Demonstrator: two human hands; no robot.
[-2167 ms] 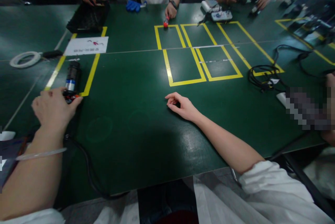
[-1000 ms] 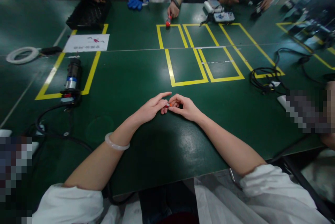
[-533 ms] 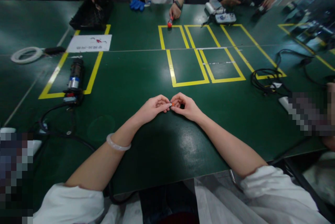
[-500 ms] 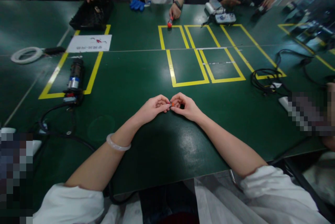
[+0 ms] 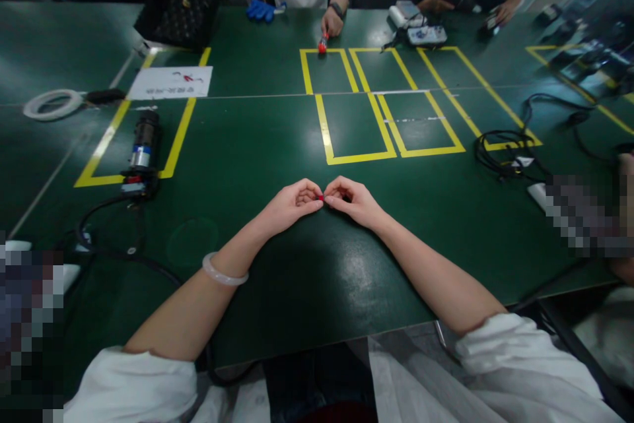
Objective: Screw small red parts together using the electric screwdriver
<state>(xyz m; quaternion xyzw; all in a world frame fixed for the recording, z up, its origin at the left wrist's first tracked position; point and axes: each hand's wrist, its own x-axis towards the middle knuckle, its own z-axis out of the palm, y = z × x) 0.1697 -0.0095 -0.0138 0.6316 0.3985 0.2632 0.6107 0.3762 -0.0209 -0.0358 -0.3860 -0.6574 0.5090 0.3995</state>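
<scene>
My left hand (image 5: 296, 204) and my right hand (image 5: 355, 201) meet fingertip to fingertip just above the green table (image 5: 347, 271). Both are closed in a pinch. Between the left thumb and fingers shows a tiny red piece (image 5: 320, 198), mostly covered and too small to name. The right fingertips press together right beside it; whatever they hold is hidden. A pale bangle sits on my left wrist.
Yellow tape frames (image 5: 361, 159) mark the table ahead. To the left stand a dark cylindrical device (image 5: 142, 149) with a cable, a paper sheet (image 5: 171, 82) and a coiled white tube (image 5: 52, 105). A co-worker reaches over a black bin (image 5: 178, 14); black cables (image 5: 505, 152) lie at right.
My fingertips have shifted slightly, and the orange bit seen at the right fingers is now hidden, with red showing at the left ones. The co-worker's hand and the black bin have moved.
</scene>
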